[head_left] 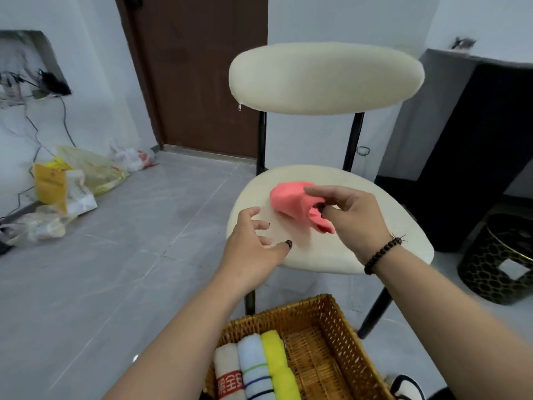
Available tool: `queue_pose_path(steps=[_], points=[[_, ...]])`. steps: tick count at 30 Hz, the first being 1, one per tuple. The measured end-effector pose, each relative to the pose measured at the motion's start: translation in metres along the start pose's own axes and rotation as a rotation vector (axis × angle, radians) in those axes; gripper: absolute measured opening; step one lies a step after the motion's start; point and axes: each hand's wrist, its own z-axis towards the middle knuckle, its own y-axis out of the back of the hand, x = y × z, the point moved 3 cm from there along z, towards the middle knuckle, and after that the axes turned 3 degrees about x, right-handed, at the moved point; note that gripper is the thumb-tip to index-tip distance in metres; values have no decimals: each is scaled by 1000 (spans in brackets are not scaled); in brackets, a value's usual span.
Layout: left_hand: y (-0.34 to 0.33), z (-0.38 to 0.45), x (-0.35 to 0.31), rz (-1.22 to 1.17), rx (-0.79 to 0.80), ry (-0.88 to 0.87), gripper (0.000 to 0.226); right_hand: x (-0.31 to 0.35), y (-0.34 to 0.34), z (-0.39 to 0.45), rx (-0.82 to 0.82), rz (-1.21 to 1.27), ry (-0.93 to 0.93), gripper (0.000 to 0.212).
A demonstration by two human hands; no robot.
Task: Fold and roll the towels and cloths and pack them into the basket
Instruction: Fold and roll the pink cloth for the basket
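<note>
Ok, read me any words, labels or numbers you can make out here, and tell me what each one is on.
"全安": white characters on the red band of the white rolled towel in the wicker basket; the first character is cut off.
Yellow bag on the floor: print too blurred to read.
White plastic bag with red print: unreadable.

white rolled towel (227, 373), red band, characters "全安" (edges cut off)

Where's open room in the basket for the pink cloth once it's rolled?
The basket is bare on its right half, between the yellow towel and the right wall. The left side is crowded: white towel, striped towel and yellow one lie side by side.
</note>
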Motion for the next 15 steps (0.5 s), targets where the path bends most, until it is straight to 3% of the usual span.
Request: queue_pose_path(steps=[2,5,10,15], points=[[-13,-10,-7,-49,39,-87,85,12,4,-19,34,43,30,41],[-33,-26,-14,-81,39,-195,84,22,10,-44,77,94,35,33],[-49,-55,-25,-42,-114,-341,34,30,30,-78,50,-4,133,26],[-56,-81,-31,231,-226,-381,34,29,65,-110,-101,-118,191,23]])
